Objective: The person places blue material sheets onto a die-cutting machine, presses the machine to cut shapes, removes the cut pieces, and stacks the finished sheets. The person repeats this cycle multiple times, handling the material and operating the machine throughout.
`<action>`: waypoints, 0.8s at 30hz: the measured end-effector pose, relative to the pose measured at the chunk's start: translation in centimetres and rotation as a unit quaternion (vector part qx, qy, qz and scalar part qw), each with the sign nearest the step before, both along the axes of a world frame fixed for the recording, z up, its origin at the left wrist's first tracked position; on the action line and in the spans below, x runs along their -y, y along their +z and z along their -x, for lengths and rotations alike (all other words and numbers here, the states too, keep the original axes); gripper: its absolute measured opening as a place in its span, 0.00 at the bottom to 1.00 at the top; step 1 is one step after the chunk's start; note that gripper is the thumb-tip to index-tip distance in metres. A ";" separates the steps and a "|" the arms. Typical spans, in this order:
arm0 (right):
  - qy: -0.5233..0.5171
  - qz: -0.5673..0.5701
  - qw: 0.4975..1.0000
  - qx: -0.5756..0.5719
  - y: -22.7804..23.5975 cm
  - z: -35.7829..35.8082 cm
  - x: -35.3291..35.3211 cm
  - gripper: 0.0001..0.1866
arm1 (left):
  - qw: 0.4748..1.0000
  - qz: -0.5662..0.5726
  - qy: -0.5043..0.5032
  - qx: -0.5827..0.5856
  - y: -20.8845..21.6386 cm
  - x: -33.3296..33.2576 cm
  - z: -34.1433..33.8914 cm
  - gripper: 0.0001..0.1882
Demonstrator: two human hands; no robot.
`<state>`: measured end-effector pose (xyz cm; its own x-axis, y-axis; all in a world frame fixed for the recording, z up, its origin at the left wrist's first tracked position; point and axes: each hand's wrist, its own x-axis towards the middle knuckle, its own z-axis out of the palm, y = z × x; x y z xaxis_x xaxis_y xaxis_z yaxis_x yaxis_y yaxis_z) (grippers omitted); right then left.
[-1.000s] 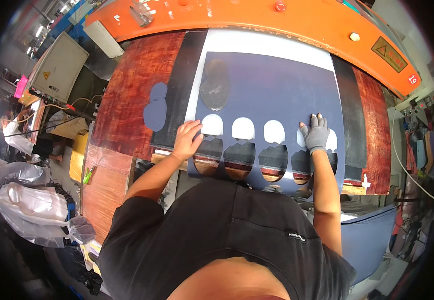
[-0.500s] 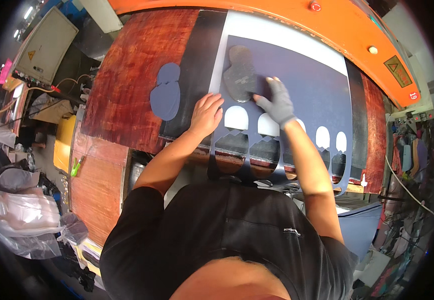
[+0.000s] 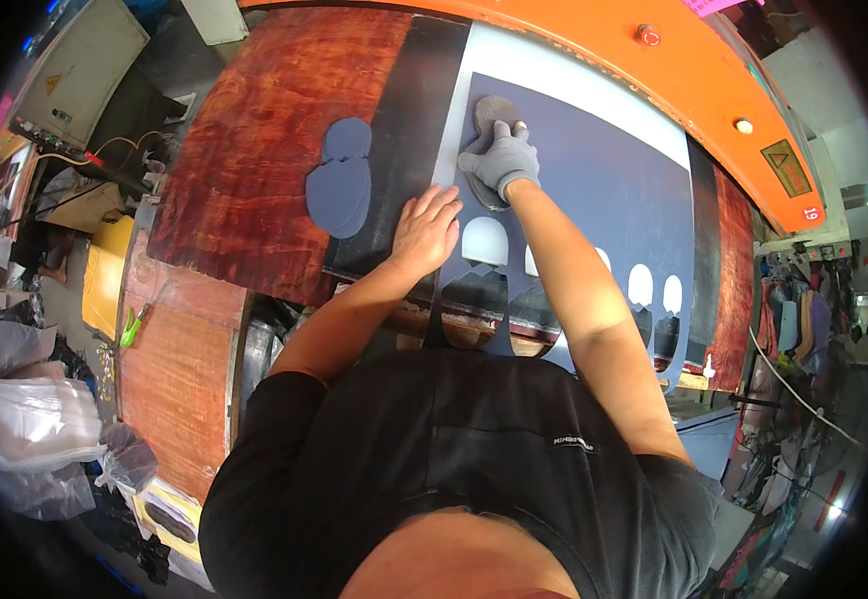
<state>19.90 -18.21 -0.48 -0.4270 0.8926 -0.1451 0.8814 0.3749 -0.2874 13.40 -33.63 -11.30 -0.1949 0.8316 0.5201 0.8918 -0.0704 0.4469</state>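
Note:
A dark, sole-shaped cutting die (image 3: 495, 107) lies on the upper left part of a blue-grey sheet (image 3: 594, 170). My right hand (image 3: 506, 160), in a grey glove, rests over the middle of the die. Its fingers are spread, with the thumb across the left edge. Part of the die is hidden under this hand. My bare left hand (image 3: 427, 230) lies flat at the sheet's left edge, fingers outstretched, holding nothing. Left of it, blue sole-shaped pieces (image 3: 339, 195) lie stacked, slightly out of line. Rounded cut-outs run along the sheet's near side.
A white board (image 3: 554, 55) shows beneath the sheet on a red-brown table (image 3: 254, 150) with black strips. An orange machine beam (image 3: 574, 25) with a red button (image 3: 649, 35) crosses the far side. Clear plastic bags (image 3: 34, 414) sit at lower left.
My right hand has gone from beside the die's lower right edge to on top of it. My left hand stays by the sheet's edge. The view has shifted slightly.

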 end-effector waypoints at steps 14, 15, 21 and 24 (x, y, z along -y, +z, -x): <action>0.017 -0.031 0.997 -0.065 -1.8 -1.5 -0.1 0.44 | 0.999 0.022 0.003 0.024 0.2 0.0 0.1 0.16; 0.032 -0.040 0.993 -0.103 -2.5 -2.3 -0.5 0.44 | 0.999 0.021 0.000 0.024 0.2 0.0 0.1 0.16; 0.052 -0.173 0.960 -0.215 -5.6 -15.6 0.8 0.32 | 0.996 0.053 -0.031 0.057 0.4 -0.2 0.9 0.18; 0.008 -0.218 0.952 -0.215 -5.7 -24.9 5.1 0.24 | 0.995 0.057 -0.063 0.056 1.3 0.3 1.9 0.20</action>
